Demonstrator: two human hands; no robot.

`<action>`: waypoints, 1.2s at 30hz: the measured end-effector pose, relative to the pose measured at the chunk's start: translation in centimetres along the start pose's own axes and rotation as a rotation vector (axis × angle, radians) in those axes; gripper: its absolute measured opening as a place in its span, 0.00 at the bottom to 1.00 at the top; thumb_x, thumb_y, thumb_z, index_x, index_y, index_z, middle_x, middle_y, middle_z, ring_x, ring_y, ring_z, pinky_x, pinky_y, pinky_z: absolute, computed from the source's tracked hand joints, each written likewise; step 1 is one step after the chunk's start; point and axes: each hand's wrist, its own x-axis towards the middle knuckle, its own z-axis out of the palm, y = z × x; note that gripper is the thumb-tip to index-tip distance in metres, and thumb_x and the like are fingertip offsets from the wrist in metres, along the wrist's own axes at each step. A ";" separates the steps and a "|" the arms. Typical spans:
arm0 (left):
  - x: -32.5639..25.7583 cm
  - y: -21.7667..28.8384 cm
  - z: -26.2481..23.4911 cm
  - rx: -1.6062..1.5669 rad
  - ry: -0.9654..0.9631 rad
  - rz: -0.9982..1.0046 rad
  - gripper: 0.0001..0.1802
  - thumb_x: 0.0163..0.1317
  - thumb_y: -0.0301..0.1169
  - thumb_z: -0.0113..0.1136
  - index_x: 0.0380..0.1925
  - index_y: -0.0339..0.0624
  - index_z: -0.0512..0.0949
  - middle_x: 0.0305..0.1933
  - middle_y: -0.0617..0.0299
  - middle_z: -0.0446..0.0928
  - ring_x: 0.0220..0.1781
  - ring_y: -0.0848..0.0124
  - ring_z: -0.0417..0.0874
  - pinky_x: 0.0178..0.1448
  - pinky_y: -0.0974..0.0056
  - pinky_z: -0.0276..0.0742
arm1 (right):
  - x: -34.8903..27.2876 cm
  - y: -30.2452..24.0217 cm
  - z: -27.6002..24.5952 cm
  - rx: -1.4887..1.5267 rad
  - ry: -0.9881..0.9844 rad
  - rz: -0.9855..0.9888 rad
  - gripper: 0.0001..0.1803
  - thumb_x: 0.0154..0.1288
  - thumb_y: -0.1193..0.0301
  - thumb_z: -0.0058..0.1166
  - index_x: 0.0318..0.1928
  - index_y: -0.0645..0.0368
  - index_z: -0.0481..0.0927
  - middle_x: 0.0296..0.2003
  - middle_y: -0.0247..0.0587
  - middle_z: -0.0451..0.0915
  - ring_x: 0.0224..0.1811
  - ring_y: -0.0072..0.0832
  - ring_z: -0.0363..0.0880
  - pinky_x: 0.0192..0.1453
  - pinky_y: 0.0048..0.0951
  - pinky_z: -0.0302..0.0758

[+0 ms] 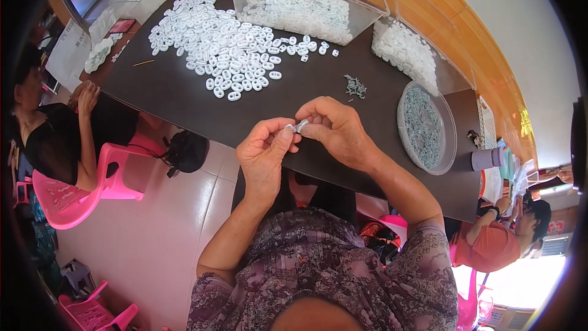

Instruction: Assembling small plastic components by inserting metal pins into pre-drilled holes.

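Over the near edge of the dark table, my left hand (264,148) and my right hand (335,130) meet, fingertips pinching a small white plastic piece (300,125) between them. Its exact shape is mostly hidden by the fingers. Beyond my left hand spreads a heap of white oval plastic pieces (226,55), each with two holes. A little pile of grey metal screws (354,86) lies past my right hand. Farther right stands a round clear tub (452,147) holding many similar grey screws.
At the back are a clear bin (367,12) and a clear box (459,79), both holding white pieces. A purple cup (487,159) stands at the right edge. People sit at left and right; a pink chair (116,171) is at left. A thin yellow stick (144,62) lies far left.
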 end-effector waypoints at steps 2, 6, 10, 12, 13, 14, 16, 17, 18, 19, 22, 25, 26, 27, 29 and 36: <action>-0.3 0.1 0.3 -0.044 0.030 0.001 0.08 0.62 0.24 0.56 0.38 0.30 0.77 0.34 0.57 0.79 0.32 0.73 0.80 0.36 0.70 0.77 | -0.2 0.5 0.2 0.088 -0.008 0.035 0.07 0.57 0.78 0.56 0.38 0.62 0.77 0.31 0.32 0.77 0.34 0.16 0.74 0.39 0.20 0.71; -0.7 0.5 0.4 -0.065 0.041 -0.008 0.08 0.62 0.23 0.56 0.38 0.29 0.77 0.34 0.56 0.79 0.33 0.72 0.80 0.36 0.69 0.78 | -0.7 0.5 0.5 0.343 -0.036 0.103 0.06 0.60 0.79 0.54 0.39 0.64 0.77 0.32 0.32 0.79 0.35 0.15 0.76 0.41 0.18 0.72; -0.9 0.6 0.7 -0.093 0.033 -0.015 0.08 0.62 0.24 0.56 0.38 0.29 0.76 0.34 0.55 0.79 0.33 0.70 0.81 0.35 0.68 0.79 | -1.1 0.6 0.8 0.480 0.014 0.064 0.04 0.58 0.79 0.54 0.36 0.63 0.77 0.29 0.31 0.79 0.31 0.14 0.75 0.37 0.17 0.72; -1.2 0.8 0.9 -0.096 0.038 -0.021 0.08 0.62 0.23 0.56 0.38 0.28 0.76 0.34 0.55 0.79 0.33 0.69 0.82 0.35 0.68 0.79 | -1.3 0.4 0.6 0.503 0.038 0.090 0.06 0.61 0.80 0.53 0.39 0.65 0.76 0.33 0.34 0.79 0.36 0.16 0.77 0.42 0.18 0.73; -1.3 0.9 1.0 -0.100 0.049 -0.028 0.08 0.62 0.24 0.56 0.38 0.28 0.76 0.35 0.54 0.79 0.33 0.69 0.82 0.35 0.68 0.79 | -1.4 0.4 0.5 0.503 0.039 0.090 0.06 0.61 0.80 0.53 0.39 0.65 0.76 0.33 0.34 0.79 0.36 0.16 0.77 0.42 0.18 0.73; -1.4 1.1 1.2 -0.104 0.061 -0.035 0.08 0.62 0.24 0.56 0.38 0.28 0.76 0.35 0.54 0.79 0.33 0.69 0.82 0.34 0.68 0.80 | -1.5 0.4 0.5 0.521 0.036 0.090 0.06 0.61 0.80 0.53 0.40 0.65 0.76 0.33 0.34 0.79 0.36 0.16 0.77 0.42 0.18 0.73; -1.7 1.2 1.4 -0.099 0.059 -0.031 0.08 0.62 0.24 0.56 0.38 0.28 0.76 0.35 0.53 0.79 0.33 0.69 0.82 0.34 0.67 0.80 | -1.8 0.2 0.5 0.539 0.034 0.090 0.07 0.60 0.81 0.54 0.40 0.65 0.77 0.33 0.34 0.79 0.36 0.16 0.77 0.42 0.18 0.73; -1.7 1.2 1.4 -0.094 0.058 -0.027 0.08 0.62 0.24 0.56 0.38 0.28 0.76 0.35 0.53 0.79 0.33 0.68 0.82 0.34 0.67 0.80 | -1.9 0.2 0.5 0.534 0.044 0.069 0.07 0.60 0.81 0.54 0.40 0.65 0.77 0.33 0.34 0.79 0.36 0.15 0.77 0.42 0.18 0.73; -1.8 1.2 1.4 -0.094 0.057 -0.027 0.08 0.62 0.24 0.56 0.38 0.28 0.76 0.35 0.53 0.79 0.33 0.68 0.82 0.34 0.67 0.80 | -2.0 0.1 0.5 0.530 0.055 0.048 0.08 0.60 0.81 0.54 0.41 0.65 0.77 0.34 0.33 0.80 0.36 0.15 0.76 0.42 0.18 0.73; -1.8 1.2 1.4 -0.094 0.053 -0.030 0.08 0.62 0.24 0.56 0.38 0.28 0.76 0.35 0.53 0.79 0.32 0.68 0.82 0.34 0.68 0.79 | -2.1 0.1 0.5 0.530 0.056 0.048 0.08 0.60 0.81 0.54 0.41 0.65 0.77 0.34 0.33 0.80 0.36 0.15 0.76 0.42 0.18 0.73; -2.0 1.2 1.3 -0.074 0.050 -0.025 0.08 0.62 0.24 0.57 0.38 0.29 0.77 0.35 0.54 0.79 0.31 0.69 0.82 0.33 0.69 0.78 | -2.3 0.0 0.5 0.551 0.038 0.049 0.08 0.60 0.80 0.54 0.41 0.65 0.77 0.34 0.33 0.80 0.36 0.15 0.76 0.42 0.18 0.72; -2.1 1.2 0.9 -0.037 0.059 -0.033 0.08 0.62 0.25 0.57 0.38 0.30 0.77 0.34 0.55 0.79 0.29 0.71 0.81 0.31 0.71 0.76 | -2.4 0.0 0.3 0.477 0.055 0.059 0.07 0.60 0.80 0.55 0.41 0.64 0.78 0.34 0.32 0.79 0.36 0.15 0.75 0.43 0.18 0.72; -2.2 1.2 0.8 -0.021 0.064 -0.048 0.08 0.62 0.25 0.57 0.38 0.30 0.77 0.34 0.55 0.79 0.28 0.72 0.80 0.30 0.72 0.75 | -2.5 0.1 0.3 0.483 0.057 0.078 0.07 0.60 0.80 0.55 0.40 0.64 0.78 0.34 0.31 0.79 0.36 0.14 0.75 0.42 0.18 0.72; -2.3 1.2 0.8 -0.021 0.064 -0.049 0.08 0.62 0.25 0.57 0.38 0.30 0.77 0.34 0.55 0.79 0.28 0.72 0.80 0.30 0.72 0.75 | -2.5 0.3 0.3 0.489 0.060 0.097 0.07 0.60 0.80 0.55 0.40 0.64 0.78 0.33 0.30 0.79 0.36 0.14 0.74 0.42 0.17 0.71; -2.4 1.1 0.7 -0.018 0.068 -0.065 0.08 0.61 0.25 0.58 0.39 0.31 0.78 0.33 0.56 0.79 0.27 0.74 0.79 0.29 0.73 0.74 | -2.6 0.5 0.3 0.496 0.054 0.078 0.07 0.60 0.79 0.55 0.40 0.63 0.78 0.33 0.30 0.79 0.36 0.14 0.74 0.41 0.17 0.71; -2.9 1.2 0.8 0.049 0.062 0.008 0.09 0.61 0.25 0.58 0.40 0.31 0.77 0.33 0.57 0.79 0.27 0.75 0.78 0.29 0.74 0.74 | -2.1 0.0 0.3 0.545 0.031 0.103 0.07 0.60 0.77 0.56 0.40 0.63 0.79 0.32 0.31 0.80 0.33 0.14 0.74 0.36 0.16 0.70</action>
